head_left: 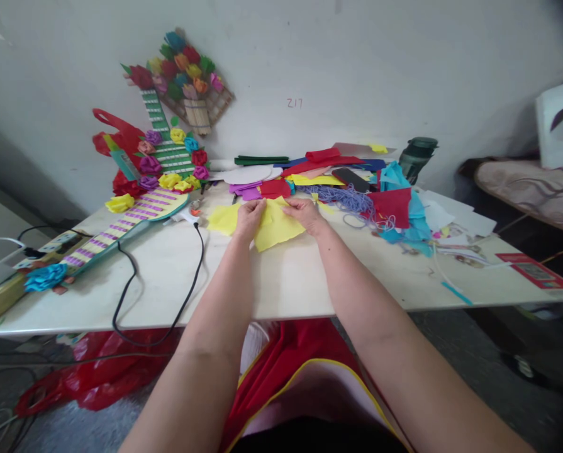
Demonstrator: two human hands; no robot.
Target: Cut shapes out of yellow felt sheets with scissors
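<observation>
Both my hands grip a sheet of yellow crepe paper (278, 234) just above the white table. My left hand (250, 219) pinches it at the left, thumb against fingers. At its upper right edge, my right hand (307, 215) has closed on the paper. Another yellow piece (222, 219) spreads out to the left of my left hand; whether it joins the held sheet I cannot tell. Farther left lies a white tool with a black cord (185, 216), perhaps a glue gun. Purple yarn (340, 197) lies in a tangle beyond my right hand.
A guitar-shaped craft (134, 217) with paper flowers takes up the left side. Behind my hands are coloured paper strips (323, 165) and a dark phone (351, 178). A dark green bottle (417, 158) stands at the back right. A black cable (125, 296) loops over the front edge.
</observation>
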